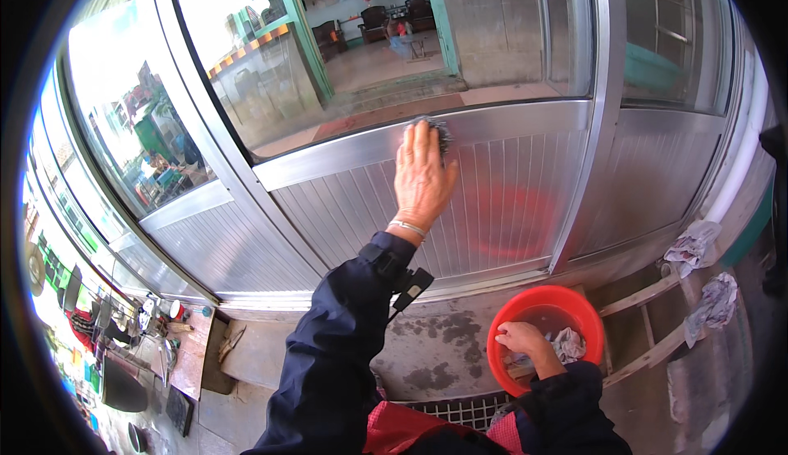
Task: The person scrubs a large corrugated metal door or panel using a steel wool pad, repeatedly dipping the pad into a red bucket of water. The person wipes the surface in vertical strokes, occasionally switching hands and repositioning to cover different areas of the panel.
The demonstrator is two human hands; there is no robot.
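My left hand [423, 175] presses a grey scouring pad [439, 130], which looks like steel wool, flat against the aluminium rail [517, 123] just under the window glass [394, 107]. A bangle circles the wrist. Ribbed aluminium panelling [357, 208] lies below that rail. Lower right, my right hand [524, 339] reaches across a red plastic basin [591, 319], its fingers curled at the basin's left rim. Water and a crumpled pale cloth [569, 345] are in the basin, partly hidden by my forearm.
Right of the basin lies a wooden ladder [643, 295] with rags [711, 307] around its ends. The concrete ledge [425, 344] has wet patches, with a metal grid [462, 410] in front. A table [191, 344] with tools stands left. A white pipe [742, 153] runs along the right wall.
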